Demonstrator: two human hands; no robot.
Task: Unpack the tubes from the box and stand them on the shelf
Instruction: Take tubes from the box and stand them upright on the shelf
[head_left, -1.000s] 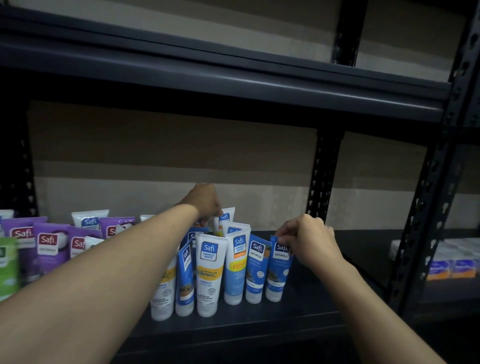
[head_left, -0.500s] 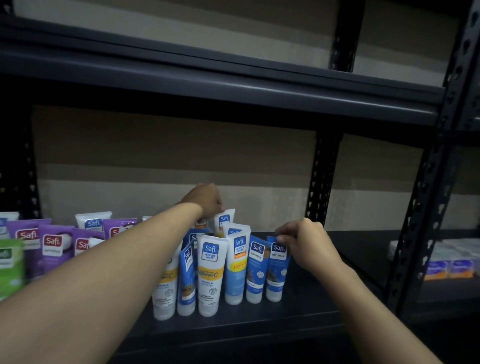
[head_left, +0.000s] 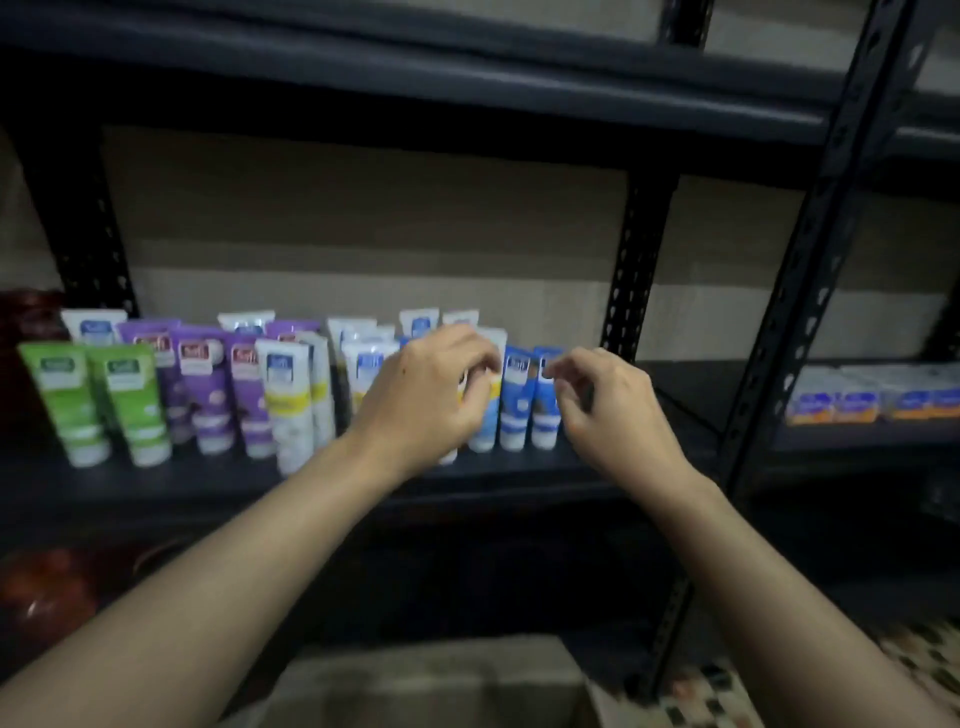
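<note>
Left hand (head_left: 426, 395) sits in front of the white/yellow tubes (head_left: 291, 400), fingers curled; blur hides whether it pinches anything, can't tell. Right hand (head_left: 608, 405) is loosely curled, fingertips just beside the crimped top of the rightmost blue tube (head_left: 545, 400), apparently holding nothing. Tubes stand cap-down in rows on the shelf (head_left: 156, 493): green pair (head_left: 98, 400) far left, purple next, then white, blue at the right end. Box (head_left: 431, 680) sits low at the frame's bottom edge, contents not visible. Judgement: tubes are light, soft plastic, top-heavy on small caps, so they tip easily; best pinched at the flat crimp or mid-body. Versus half a second ago: left hand has pulled back from the rear row, both hands have come nearer the person, and the view has dropped, bringing in the box.
</note>
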